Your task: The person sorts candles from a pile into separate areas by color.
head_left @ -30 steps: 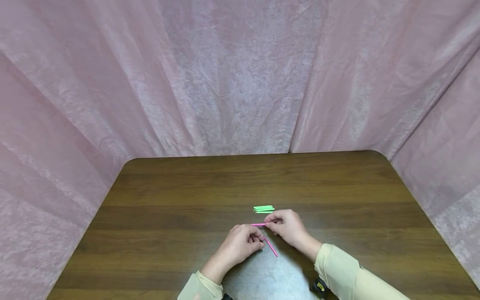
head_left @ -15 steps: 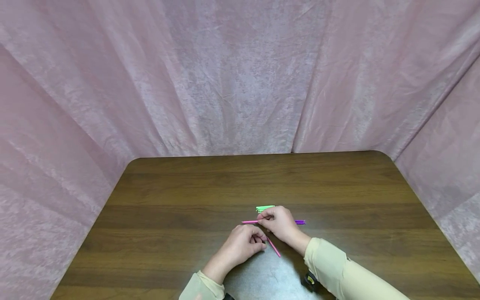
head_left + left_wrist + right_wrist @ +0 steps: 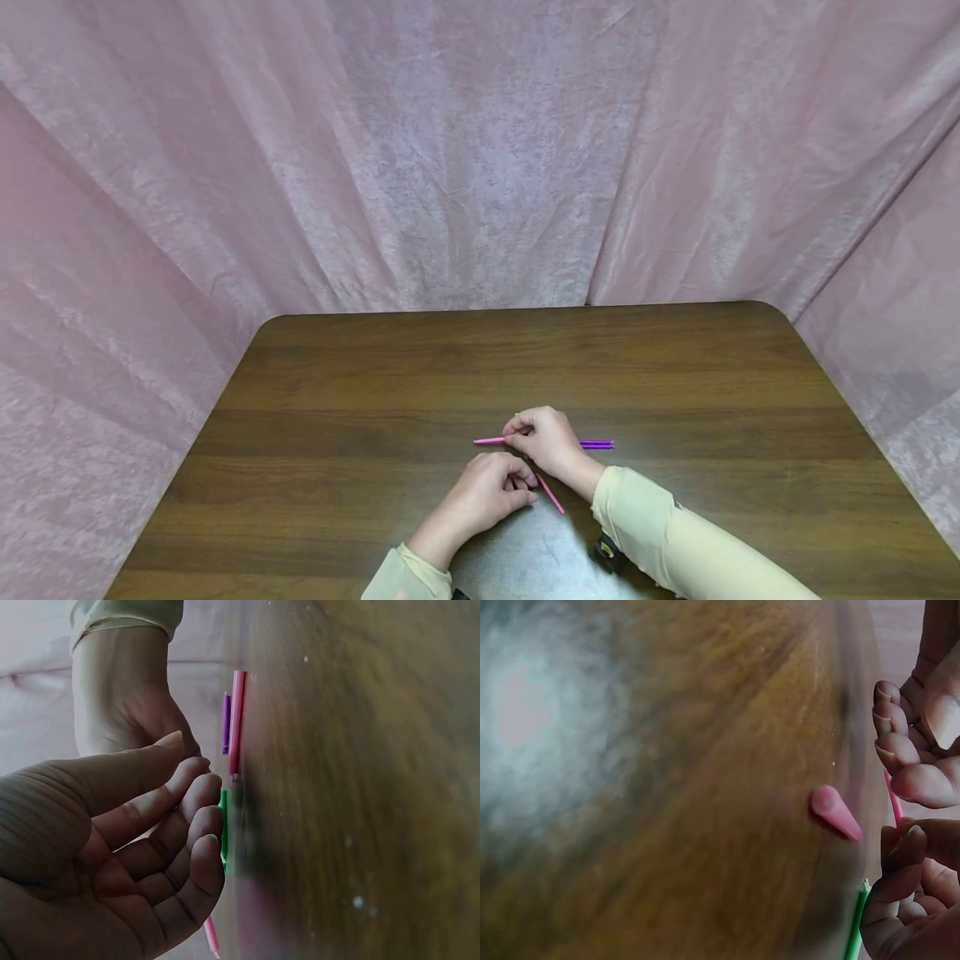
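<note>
My right hand pinches a thin pink stick between thumb and fingertips. The stick points left, close over the table. In the right wrist view it projects past the fingertips as a thin pink rod. My left hand rests low over the wood, its fingers loosely curled with nothing between them. Just right of its fingertips, a second pink stick lies slanted on the table. Green sticks are mostly hidden behind my right hand in the head view. Purple sticks lie just beyond the right wrist.
The brown wooden table has rounded far corners. Pink velvety curtains hang behind it and along both sides. Light glares off the tabletop between the forearms.
My right hand has moved left and slightly away with its pink stick, covering the green sticks and uncovering the purple ones. My left hand has barely moved.
</note>
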Demonstrator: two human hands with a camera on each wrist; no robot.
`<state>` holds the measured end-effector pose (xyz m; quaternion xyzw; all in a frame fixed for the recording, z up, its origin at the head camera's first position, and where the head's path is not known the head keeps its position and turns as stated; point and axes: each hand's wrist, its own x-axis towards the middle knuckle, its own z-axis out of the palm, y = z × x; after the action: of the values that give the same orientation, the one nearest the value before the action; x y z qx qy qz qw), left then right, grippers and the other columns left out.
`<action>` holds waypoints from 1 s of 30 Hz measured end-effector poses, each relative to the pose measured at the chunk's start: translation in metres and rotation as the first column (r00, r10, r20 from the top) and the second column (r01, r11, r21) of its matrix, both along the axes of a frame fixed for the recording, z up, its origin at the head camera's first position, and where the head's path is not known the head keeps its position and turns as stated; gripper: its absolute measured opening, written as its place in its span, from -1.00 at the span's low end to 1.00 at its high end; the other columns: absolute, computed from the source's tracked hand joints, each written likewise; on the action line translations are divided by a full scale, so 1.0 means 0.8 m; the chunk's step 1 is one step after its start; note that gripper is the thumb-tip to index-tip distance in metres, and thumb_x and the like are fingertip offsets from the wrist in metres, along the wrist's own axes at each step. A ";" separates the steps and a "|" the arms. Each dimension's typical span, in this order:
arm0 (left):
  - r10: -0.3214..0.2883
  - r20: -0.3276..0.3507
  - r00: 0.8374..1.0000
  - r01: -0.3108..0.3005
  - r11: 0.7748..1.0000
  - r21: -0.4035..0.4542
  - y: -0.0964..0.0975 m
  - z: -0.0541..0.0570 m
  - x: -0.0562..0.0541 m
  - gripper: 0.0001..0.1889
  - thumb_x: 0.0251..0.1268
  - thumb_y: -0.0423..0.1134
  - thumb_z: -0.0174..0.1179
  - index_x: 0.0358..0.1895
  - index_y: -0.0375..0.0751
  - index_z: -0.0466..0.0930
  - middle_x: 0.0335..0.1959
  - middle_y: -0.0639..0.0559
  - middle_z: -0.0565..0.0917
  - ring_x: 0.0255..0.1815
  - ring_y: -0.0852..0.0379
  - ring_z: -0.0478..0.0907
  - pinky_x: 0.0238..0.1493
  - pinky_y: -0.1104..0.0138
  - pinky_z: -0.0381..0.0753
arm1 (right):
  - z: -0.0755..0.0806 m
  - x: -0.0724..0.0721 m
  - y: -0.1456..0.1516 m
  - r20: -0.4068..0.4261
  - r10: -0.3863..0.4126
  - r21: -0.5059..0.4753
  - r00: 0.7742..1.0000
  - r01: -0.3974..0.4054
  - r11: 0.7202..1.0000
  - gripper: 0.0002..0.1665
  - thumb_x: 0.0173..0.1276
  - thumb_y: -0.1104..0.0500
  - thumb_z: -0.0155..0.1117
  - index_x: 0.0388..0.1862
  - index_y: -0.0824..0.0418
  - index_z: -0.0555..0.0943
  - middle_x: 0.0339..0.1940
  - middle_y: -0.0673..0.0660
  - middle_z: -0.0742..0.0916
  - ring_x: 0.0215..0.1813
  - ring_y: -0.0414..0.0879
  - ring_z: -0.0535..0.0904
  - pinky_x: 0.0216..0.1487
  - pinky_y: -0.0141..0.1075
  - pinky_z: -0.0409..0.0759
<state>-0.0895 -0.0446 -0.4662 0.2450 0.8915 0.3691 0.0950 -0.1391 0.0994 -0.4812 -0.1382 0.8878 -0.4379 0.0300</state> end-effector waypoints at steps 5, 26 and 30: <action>-0.005 -0.015 1.000 0.005 1.000 -0.002 -0.002 -0.002 -0.001 -0.90 -0.01 -0.30 0.43 -0.43 -0.13 0.69 -0.58 0.30 0.55 -0.49 0.46 0.43 -0.35 0.52 0.43 | -0.001 0.000 -0.005 -0.004 0.002 0.042 1.000 -0.001 0.999 -0.94 0.14 0.22 0.45 -0.44 0.21 0.74 -0.49 -0.07 0.76 -0.38 -0.24 0.63 -0.25 -0.31 0.54; 0.017 -0.012 1.000 -0.017 1.000 0.005 -0.005 -0.002 -0.001 -0.90 0.00 -0.29 0.42 -0.44 -0.10 0.67 -0.57 0.31 0.58 -0.50 0.48 0.44 -0.34 0.51 0.44 | 0.000 -0.001 -0.013 -0.014 -0.005 0.113 1.000 0.006 0.994 -0.95 0.07 0.27 0.47 -0.50 0.15 0.73 -0.56 -0.09 0.72 -0.41 -0.22 0.59 -0.26 -0.27 0.50; 0.023 -0.027 0.999 -0.023 1.000 0.006 -0.006 -0.002 -0.001 -0.91 0.00 -0.31 0.42 -0.43 -0.10 0.67 -0.56 0.29 0.57 -0.49 0.47 0.43 -0.33 0.50 0.44 | 0.001 0.000 -0.010 -0.001 0.000 0.092 1.000 0.000 0.996 -0.95 0.08 0.25 0.47 -0.45 0.19 0.74 -0.54 -0.09 0.73 -0.39 -0.21 0.60 -0.22 -0.25 0.50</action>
<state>-0.0903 -0.0493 -0.4682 0.2400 0.8943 0.3694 0.0783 -0.1391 0.0914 -0.4804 -0.1368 0.9072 -0.3963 0.0357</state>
